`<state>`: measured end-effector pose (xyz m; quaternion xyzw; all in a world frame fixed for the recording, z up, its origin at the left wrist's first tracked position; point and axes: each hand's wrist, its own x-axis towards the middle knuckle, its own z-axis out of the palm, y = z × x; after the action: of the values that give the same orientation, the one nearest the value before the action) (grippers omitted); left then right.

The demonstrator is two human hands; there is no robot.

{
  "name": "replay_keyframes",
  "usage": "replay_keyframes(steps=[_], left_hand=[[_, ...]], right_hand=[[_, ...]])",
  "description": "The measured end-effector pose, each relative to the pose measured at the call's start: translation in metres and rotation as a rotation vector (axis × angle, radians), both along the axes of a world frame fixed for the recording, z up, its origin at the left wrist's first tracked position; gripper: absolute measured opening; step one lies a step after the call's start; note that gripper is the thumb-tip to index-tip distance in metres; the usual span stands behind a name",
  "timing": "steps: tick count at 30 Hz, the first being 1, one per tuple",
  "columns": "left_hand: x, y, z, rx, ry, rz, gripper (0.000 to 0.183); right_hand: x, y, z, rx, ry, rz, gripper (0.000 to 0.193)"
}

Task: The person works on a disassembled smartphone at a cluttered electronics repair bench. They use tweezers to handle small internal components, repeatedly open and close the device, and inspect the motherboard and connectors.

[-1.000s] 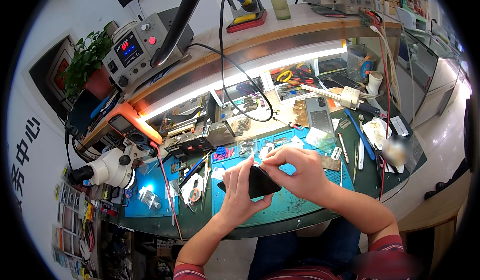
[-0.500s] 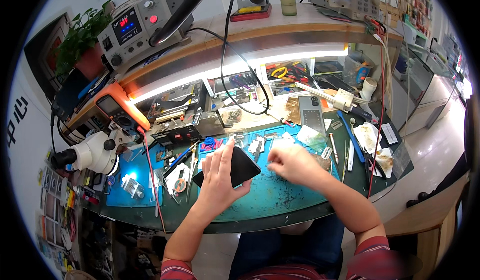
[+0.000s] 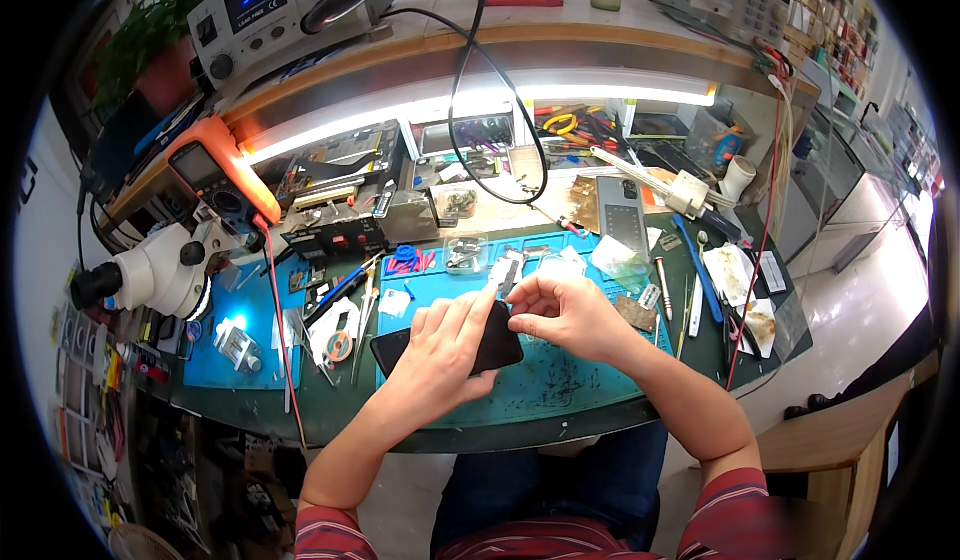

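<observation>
A black smartphone [image 3: 499,348] lies tilted over the blue work mat [image 3: 590,390], its dark glass face up. My left hand [image 3: 437,360] grips it across the middle, fingers over the face and thumb along the near edge. At the phone's right end, my right hand [image 3: 572,312] is closed in a pinch against the upper corner. A speck of blue shows by those fingertips, too small to name. Just beyond the hands sit a small clear box of parts [image 3: 466,253] and pink and blue bits [image 3: 408,259].
A microscope [image 3: 150,278] and an orange multimeter [image 3: 222,172] stand at the left. A grey phone [image 3: 622,218] lies at the back right, with tweezers, a blue tool [image 3: 697,268] and stained papers [image 3: 730,272] nearby. A black cable [image 3: 452,110] hangs over the bench; a red wire [image 3: 282,335] crosses its left side.
The right hand has moved left onto the phone's right end. The phone has been lowered and turned flatter, with the left hand still around it. The whole view has shifted slightly.
</observation>
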<state>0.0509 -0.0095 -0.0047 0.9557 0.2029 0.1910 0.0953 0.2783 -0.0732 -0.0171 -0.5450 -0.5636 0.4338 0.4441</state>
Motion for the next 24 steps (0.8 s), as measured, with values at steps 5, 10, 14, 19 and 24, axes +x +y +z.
replay_keyframes(steps=[5,10,14,19,24], left_hand=[[-0.001,0.000,0.001,-0.015,0.012,0.013,0.102],[-0.001,0.000,0.002,-0.014,0.026,0.011,0.103],[-0.002,0.000,0.005,-0.024,0.043,-0.007,0.103],[-0.005,0.003,0.007,-0.072,0.027,-0.066,0.102],[-0.007,0.004,0.010,-0.090,0.062,-0.116,0.103]], right_hand=[[-0.002,0.002,-0.006,-0.006,0.039,-0.012,0.024],[-0.001,0.003,-0.008,-0.004,0.071,0.006,0.024],[0.003,0.005,-0.009,-0.020,0.139,0.062,0.022],[0.002,0.003,-0.006,-0.005,0.231,0.120,0.022],[0.008,0.003,-0.001,-0.088,0.200,0.173,0.022]])
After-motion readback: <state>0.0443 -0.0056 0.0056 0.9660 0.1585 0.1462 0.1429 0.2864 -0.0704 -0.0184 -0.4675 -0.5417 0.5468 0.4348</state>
